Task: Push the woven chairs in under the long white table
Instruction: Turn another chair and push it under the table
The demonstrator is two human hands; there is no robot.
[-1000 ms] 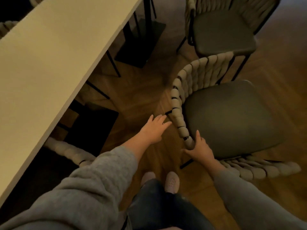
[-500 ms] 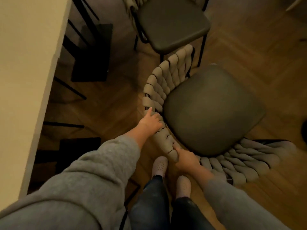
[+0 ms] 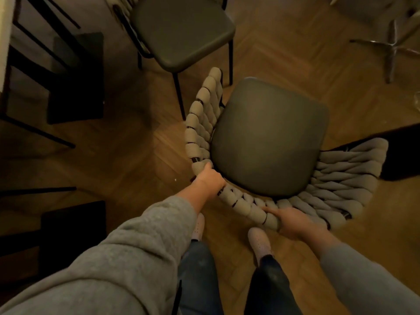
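A woven chair point(image 3: 270, 142) with a dark grey seat and a beige braided back stands on the wood floor right in front of me. My left hand point(image 3: 210, 181) grips the braided back rim on its left side. On the rim's lower right part my right hand point(image 3: 293, 221) is closed too. A second woven chair point(image 3: 181, 30) stands behind it, at the top. Only a sliver of the long white table point(image 3: 4, 37) shows at the upper left edge, with black legs under it.
Black table legs and dark base plates point(image 3: 75, 78) fill the left side. A chrome star-base chair leg point(image 3: 393, 46) is at the top right. A dark object point(image 3: 404, 153) lies on the floor at the right. My feet point(image 3: 259, 242) are just behind the chair.
Both hands went from reaching toward the chair back to gripping its rim. The view swung right, so the table slid almost out of sight and the chair sits more central.
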